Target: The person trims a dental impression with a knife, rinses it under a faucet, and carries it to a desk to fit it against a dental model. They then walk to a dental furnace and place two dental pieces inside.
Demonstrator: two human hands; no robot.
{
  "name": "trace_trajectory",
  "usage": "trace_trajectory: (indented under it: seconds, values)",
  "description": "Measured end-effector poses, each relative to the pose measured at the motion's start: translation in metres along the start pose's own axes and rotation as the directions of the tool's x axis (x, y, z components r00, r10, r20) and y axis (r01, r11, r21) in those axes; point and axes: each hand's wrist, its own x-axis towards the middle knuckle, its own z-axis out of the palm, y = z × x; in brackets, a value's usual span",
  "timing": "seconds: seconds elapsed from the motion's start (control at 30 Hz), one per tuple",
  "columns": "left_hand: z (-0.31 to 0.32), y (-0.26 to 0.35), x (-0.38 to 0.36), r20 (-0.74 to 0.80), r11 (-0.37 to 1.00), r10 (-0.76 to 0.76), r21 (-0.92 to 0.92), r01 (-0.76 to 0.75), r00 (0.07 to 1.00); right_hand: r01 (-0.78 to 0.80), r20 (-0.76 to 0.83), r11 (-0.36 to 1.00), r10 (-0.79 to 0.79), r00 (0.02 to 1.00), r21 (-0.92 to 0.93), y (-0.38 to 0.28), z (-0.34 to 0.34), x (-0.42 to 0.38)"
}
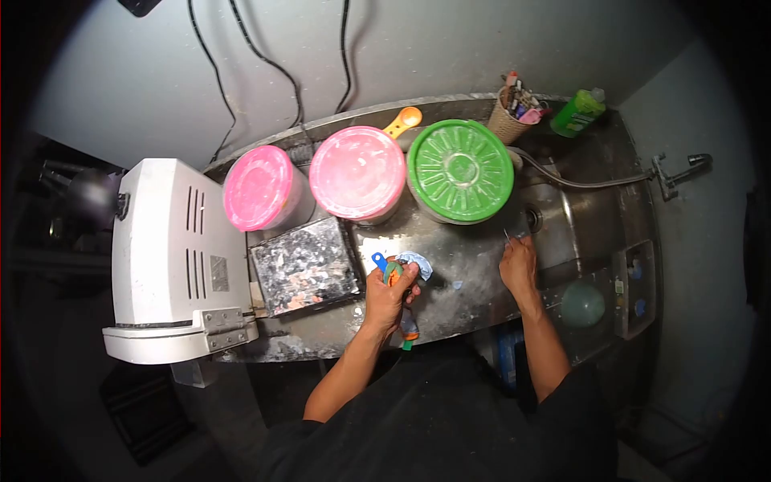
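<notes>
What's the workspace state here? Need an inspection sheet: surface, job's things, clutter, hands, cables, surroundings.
Surface: metal counter, smeared pale, with a sink at its right end.
Job's things: bundle of coloured tools in the left hand; thin metal piece at the right fingertips, too small to identify.
Clutter: two pink-lidded tubs, green-lidded tub, orange scoop, paint-stained slab, cup of pens, green bottle.
Hands: left hand gripping the bundle; right hand pinching the piece.
Cables: black cables down the wall.
Surroundings: white machine at left, wall tap with hose.
</notes>
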Motion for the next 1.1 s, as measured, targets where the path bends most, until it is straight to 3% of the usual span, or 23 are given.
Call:
trace_trajectory:
  seconds: [0.17,0.27,0.4,0.47,0.5,0.53,0.63,0.73,0.83,0.9,0.97,1.03,1.1]
  values:
    - [-0.019,0.005,-0.002,0.005,0.997,-0.018,-0.081,0.018,1.0,-0.163,-0.054,0.976,0.172,0.984,0.148,-0.025,0.019,-0.023]
    - [-0.018,0.017,-0.011,0.04,0.997,-0.029,-0.075,0.032,0.999,-0.142,-0.161,0.99,0.144,0.976,0.024,-0.036,0.028,-0.034]
    - [-0.021,0.027,-0.015,0.084,1.0,-0.015,-0.003,0.015,0.996,-0.154,-0.261,0.987,0.158,0.952,0.034,-0.067,0.01,-0.043]
    - [-0.032,0.031,-0.02,0.074,1.0,0.001,0.023,-0.003,0.997,-0.142,-0.115,0.859,0.226,0.967,0.492,-0.09,-0.004,-0.045]
    - [-0.037,0.032,-0.023,0.052,0.998,0.012,0.053,-0.015,0.999,-0.146,-0.031,0.711,0.23,0.973,0.687,-0.102,-0.005,-0.049]
    - [-0.041,0.034,-0.026,0.028,0.996,0.025,0.085,-0.027,0.999,-0.137,0.086,0.477,0.128,0.988,0.868,-0.116,-0.004,-0.054]
    - [-0.058,0.044,-0.038,-0.006,0.983,0.076,0.166,-0.074,0.997,-0.397,0.436,0.225,-0.165,0.884,0.89,-0.185,-0.036,-0.069]
    - [-0.078,0.057,-0.051,0.037,0.948,0.123,0.292,-0.128,0.992,-0.361,0.417,0.217,-0.343,0.842,0.907,-0.227,-0.023,-0.081]
    - [-0.097,0.07,-0.066,-0.057,0.938,0.165,0.318,-0.139,0.985,-0.35,0.441,0.302,-0.325,0.837,0.887,-0.246,-0.018,-0.084]
    - [-0.111,0.08,-0.072,-0.057,0.935,0.206,0.306,-0.179,0.977,-0.141,0.234,0.339,-0.25,0.94,0.93,-0.229,-0.021,-0.072]
    - [-0.129,0.093,-0.073,-0.017,0.899,0.229,0.388,-0.205,0.973,-0.047,0.021,0.407,0.068,0.997,0.912,-0.178,-0.035,-0.042]
    - [-0.138,0.098,-0.07,-0.078,0.951,0.233,0.228,-0.21,0.969,0.028,-0.203,0.44,0.357,0.912,0.898,-0.11,-0.064,0.004]
    - [-0.133,0.113,-0.073,-0.164,0.969,0.217,0.151,-0.193,0.962,0.044,-0.353,0.552,0.468,0.81,0.833,-0.008,-0.087,0.057]
